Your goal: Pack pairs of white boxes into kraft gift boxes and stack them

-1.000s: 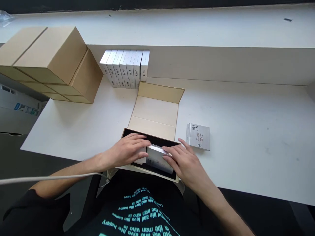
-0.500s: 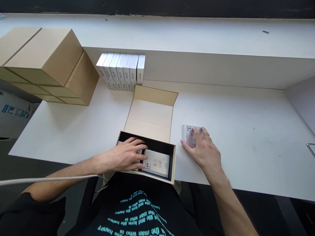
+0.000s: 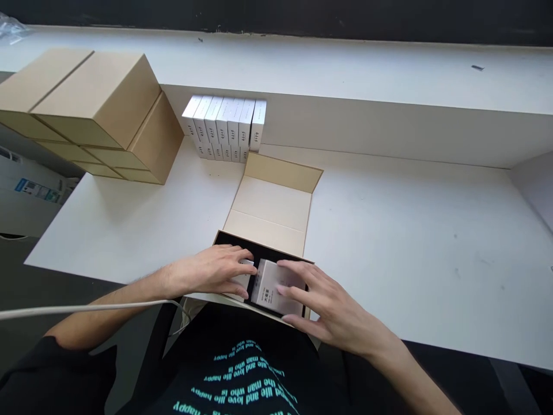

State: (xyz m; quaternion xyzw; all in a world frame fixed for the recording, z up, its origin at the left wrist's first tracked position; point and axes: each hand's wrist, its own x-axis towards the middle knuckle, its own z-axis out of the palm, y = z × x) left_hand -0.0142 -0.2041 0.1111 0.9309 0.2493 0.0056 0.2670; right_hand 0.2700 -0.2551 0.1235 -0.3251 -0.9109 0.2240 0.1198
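Observation:
An open gift box [image 3: 264,251] with a black inside stands at the table's front edge, its lid [image 3: 272,202] folded back flat. My right hand [image 3: 319,297] grips a small white carton [image 3: 270,285] with dark print, over the right part of the box. The carton sits within the rim; what lies under it is hidden. My left hand [image 3: 220,270] is in the left part, fingers curled over another white carton [image 3: 243,279] that it mostly covers. A narrow dark gap separates the two cartons.
Behind the lid, a two-layer row of white cartons [image 3: 224,124] stands against the raised ledge [image 3: 345,124]. Stacked tan boxes [image 3: 116,104] occupy the table's left. A white cable [image 3: 108,307] crosses my left forearm. Clear plastic [image 3: 12,29] lies at the top left.
My right hand has carried the white carton from the tabletop on the right leftward into the box. My left fingers have drawn back slightly from the right part. The view has shifted a little.

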